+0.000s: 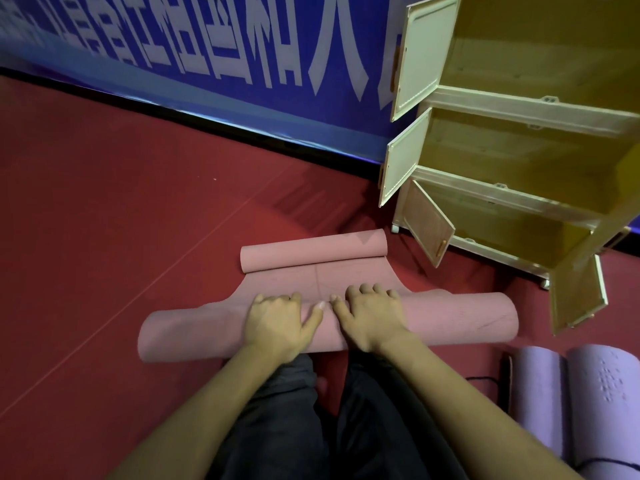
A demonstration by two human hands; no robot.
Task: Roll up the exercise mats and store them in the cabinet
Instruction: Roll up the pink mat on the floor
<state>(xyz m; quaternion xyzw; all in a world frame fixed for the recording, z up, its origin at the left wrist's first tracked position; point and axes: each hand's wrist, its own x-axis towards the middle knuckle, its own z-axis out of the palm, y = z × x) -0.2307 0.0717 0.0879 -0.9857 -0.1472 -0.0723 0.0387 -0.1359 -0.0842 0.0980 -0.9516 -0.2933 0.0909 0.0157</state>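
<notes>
Purple rolled mats [585,403] beside the open cabinet [512,174], near pink mat [194,330].

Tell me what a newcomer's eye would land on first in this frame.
Probably the pink mat on the red floor, with the left hand and right hand pressing its near roll. Then the cabinet at right, doors open, and purple mats beside the person.

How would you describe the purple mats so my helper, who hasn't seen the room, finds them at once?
Start at the open wooden cabinet by the blue banner. On the red floor below it, at the person's right, lie the purple mats, rolled side by side. The pink mat under both hands is the only other one.
</notes>
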